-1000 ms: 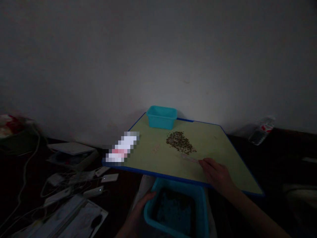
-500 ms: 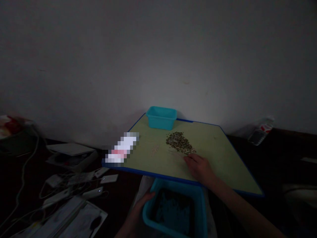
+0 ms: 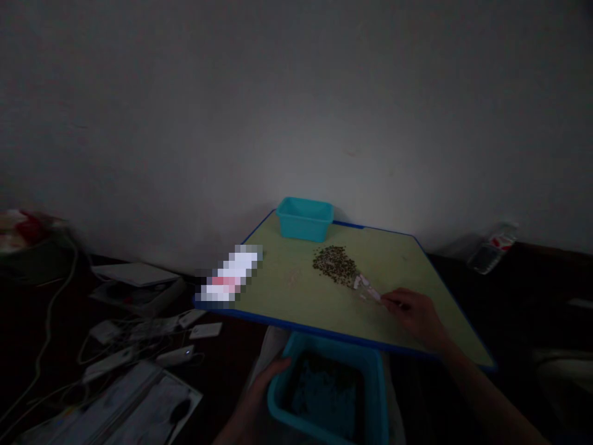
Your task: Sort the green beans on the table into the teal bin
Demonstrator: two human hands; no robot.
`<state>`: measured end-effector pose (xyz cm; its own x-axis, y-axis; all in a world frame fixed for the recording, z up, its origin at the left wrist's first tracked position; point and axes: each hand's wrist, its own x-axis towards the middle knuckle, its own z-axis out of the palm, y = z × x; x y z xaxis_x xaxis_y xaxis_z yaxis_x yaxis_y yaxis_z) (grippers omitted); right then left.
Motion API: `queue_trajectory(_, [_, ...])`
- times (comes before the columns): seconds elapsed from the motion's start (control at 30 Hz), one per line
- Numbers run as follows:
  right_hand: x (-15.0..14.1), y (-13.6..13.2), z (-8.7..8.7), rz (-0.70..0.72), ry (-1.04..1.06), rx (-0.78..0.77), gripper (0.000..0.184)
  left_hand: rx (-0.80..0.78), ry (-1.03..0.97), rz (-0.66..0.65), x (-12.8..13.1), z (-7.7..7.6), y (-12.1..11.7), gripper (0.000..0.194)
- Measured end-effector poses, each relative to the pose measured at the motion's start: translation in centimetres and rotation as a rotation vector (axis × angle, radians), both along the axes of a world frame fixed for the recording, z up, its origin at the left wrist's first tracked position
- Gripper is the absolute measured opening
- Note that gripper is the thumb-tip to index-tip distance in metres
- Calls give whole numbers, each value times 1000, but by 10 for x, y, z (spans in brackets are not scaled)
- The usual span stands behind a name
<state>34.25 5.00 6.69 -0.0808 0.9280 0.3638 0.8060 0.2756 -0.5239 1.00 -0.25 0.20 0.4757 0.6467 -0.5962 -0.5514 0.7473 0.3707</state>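
Fingers of the right hand [image 3: 414, 316] pinch a pale strip [image 3: 369, 288] at its near end — likely light, bendy, best held there — but whether the left hand [image 3: 262, 389] grips the turquoise tub [image 3: 382, 386] I cannot tell.

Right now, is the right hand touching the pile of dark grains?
Apart: the head view shows bare board and a pale tool between the right hand and the pile.

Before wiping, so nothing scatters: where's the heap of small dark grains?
Head view, right of centre: the heap lies on the yellowish blue-edged tabletop, between the far turquoise tub and the right hand.
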Motion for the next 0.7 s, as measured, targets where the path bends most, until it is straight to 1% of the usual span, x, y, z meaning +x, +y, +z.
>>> queue_trajectory(0.07, [7,2,4,11,122,-217,26,1,11,-3,2,-1,0,70])
queue_trajectory(0.13, [10,5,6,8,273,-397,28,13,-2,4,2,0,0,70])
queue_trajectory(0.2, [9,7,6,12,389,-506,28,26,-19,2,1,3,0,70])
queue_trajectory(0.3, [4,9,8,78,440,-607,27,36,-61,-19,-2,8,0,68])
queue_trajectory(0.37, [-1,10,11,112,425,-638,28,41,-92,-24,-5,9,0,66])
queue_trajectory(0.53, [-17,18,17,128,378,-604,26,55,-69,-5,-3,8,0,66])
queue_trajectory(0.63, [-31,30,14,144,392,-599,23,30,-23,8,0,7,-1,64])
queue_trajectory(0.7, [-42,40,11,141,387,-589,19,23,-26,-7,0,6,-1,65])
